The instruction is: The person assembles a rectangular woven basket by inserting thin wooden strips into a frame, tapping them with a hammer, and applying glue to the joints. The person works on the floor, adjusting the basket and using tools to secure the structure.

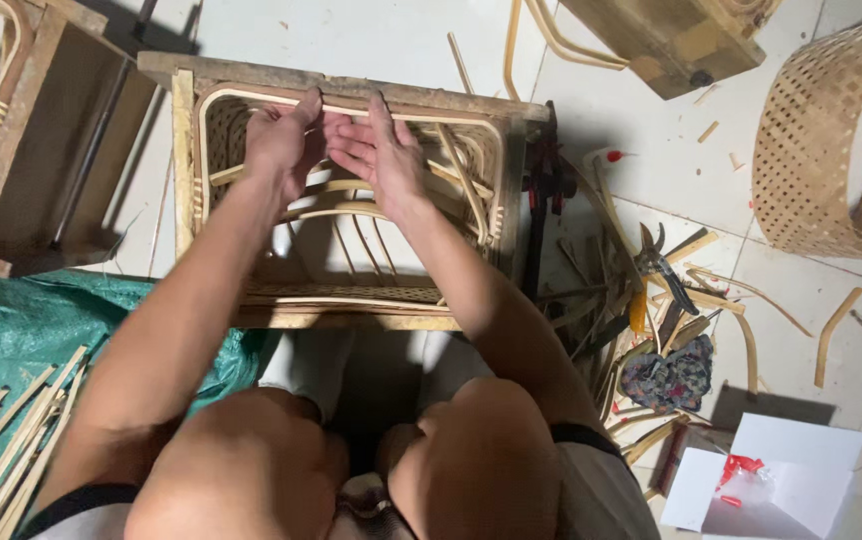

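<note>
**Two hands at the far rail of a half-built cane frame**

Both hands are up at the far edge of the wooden jig frame (351, 85), which sits on the tiled floor just beyond the person's knees. The left hand (281, 140) curls over the bent cane hoop (251, 95) that runs inside the jig's far rail, fingers folded down on the cane and thumb tucked behind. The right hand (381, 155) lies just beside it, almost touching, with fingers stretched flat and close together, tips resting on the same rail; whether it grips anything underneath I cannot tell.

As to progress, my reading is that the piece is partly made. The rounded outer hoop already follows the jig's inside, bindings show at the left and right sides, several curved cane ribs (351, 210) cross the middle, and a strip of woven cane (341, 294) lies along the near rail. The middle is open, floor showing through, so the filling seems not yet done.

Loose cane strips (11, 440) lie on the green sheet (41, 320) at near left. Pruning shears (663, 262) and offcuts lie to the right, with a woven basket (831, 140) at far right.
</note>
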